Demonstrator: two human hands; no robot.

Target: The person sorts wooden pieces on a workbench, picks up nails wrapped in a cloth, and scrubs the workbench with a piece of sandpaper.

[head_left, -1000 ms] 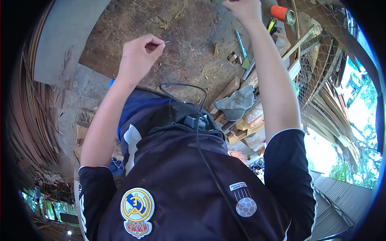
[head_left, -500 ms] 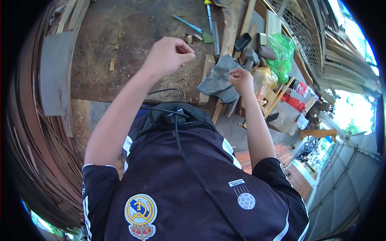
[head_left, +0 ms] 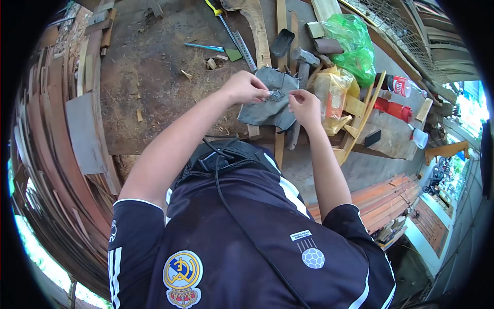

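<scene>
My left hand (head_left: 244,88) is over the grey cloth (head_left: 267,110), thumb and fingers pinched together. Thin shiny metal pieces (head_left: 276,95), which look like nails, lie on the cloth right by its fingertips. Whether any are in the pinch is too small to tell. At the cloth's right side my right hand (head_left: 307,109) also has its fingertips pressed together; what they hold, if anything, is hidden. A short gap separates the two hands. Under the cloth's edge, part of a wooden strip (head_left: 253,132) shows.
Beyond the cloth lie a yellow-handled tool (head_left: 213,7), a metal ruler (head_left: 244,50), a blue pen (head_left: 205,47) and a hammer (head_left: 305,56). To the right are a green plastic bag (head_left: 352,49), a yellow bag (head_left: 329,92), a red bottle (head_left: 393,108) and a phone (head_left: 372,138).
My left hand has moved right, from over the bare tabletop to the metal pieces on the cloth. My right hand has drawn slightly away from them. The view has shifted.
</scene>
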